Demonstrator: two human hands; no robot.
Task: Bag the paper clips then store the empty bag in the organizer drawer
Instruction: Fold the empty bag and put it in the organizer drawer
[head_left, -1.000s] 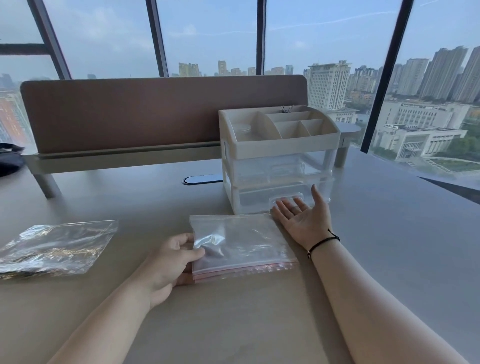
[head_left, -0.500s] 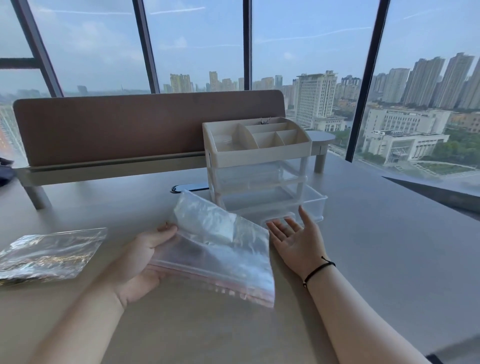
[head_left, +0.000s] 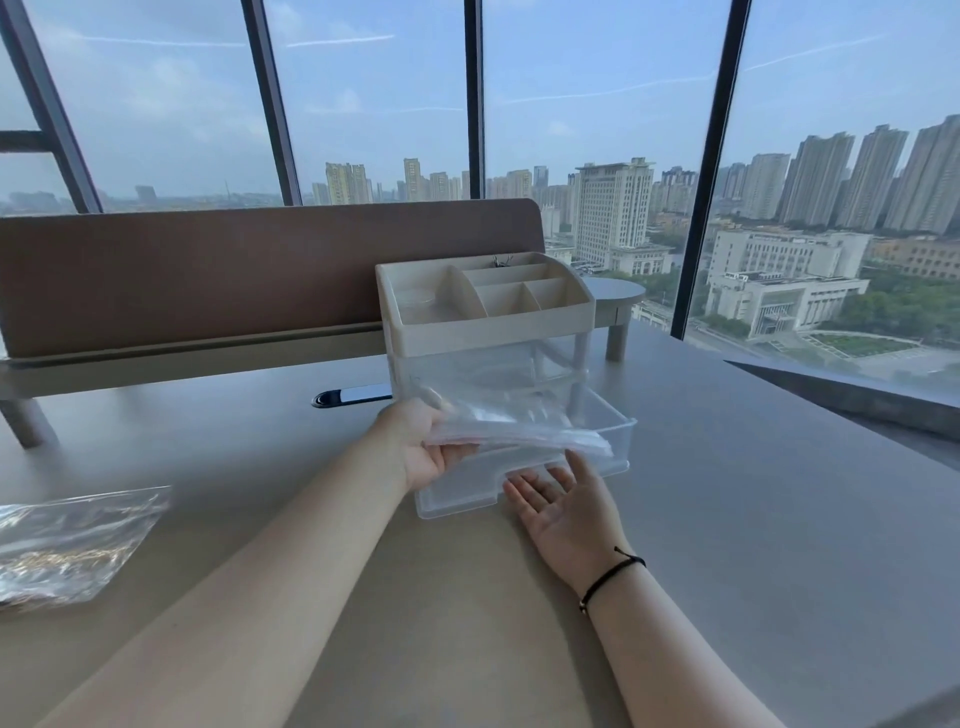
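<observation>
A cream desk organizer (head_left: 483, 322) with clear drawers stands on the table (head_left: 727, 519). Its bottom drawer (head_left: 618, 441) is pulled far out toward me. My left hand (head_left: 421, 449) grips the left edge of an empty clear zip bag (head_left: 514, 423) and holds it flat over the pulled-out drawer. My right hand (head_left: 566, 512) lies palm up at the drawer's front, fingers spread under its handle notch, holding nothing. A second clear bag (head_left: 67, 545) with gold paper clips inside lies at the table's left edge.
A brown divider panel (head_left: 260, 275) on a low shelf runs behind the organizer. A dark oval cable port (head_left: 350, 397) sits in the table left of the organizer. Tall windows stand behind, and the table's right edge slants in at the right.
The bottom drawer has come out toward me with my right hand at its front. My left hand lifted the empty bag off the table and carried it over the drawer.
</observation>
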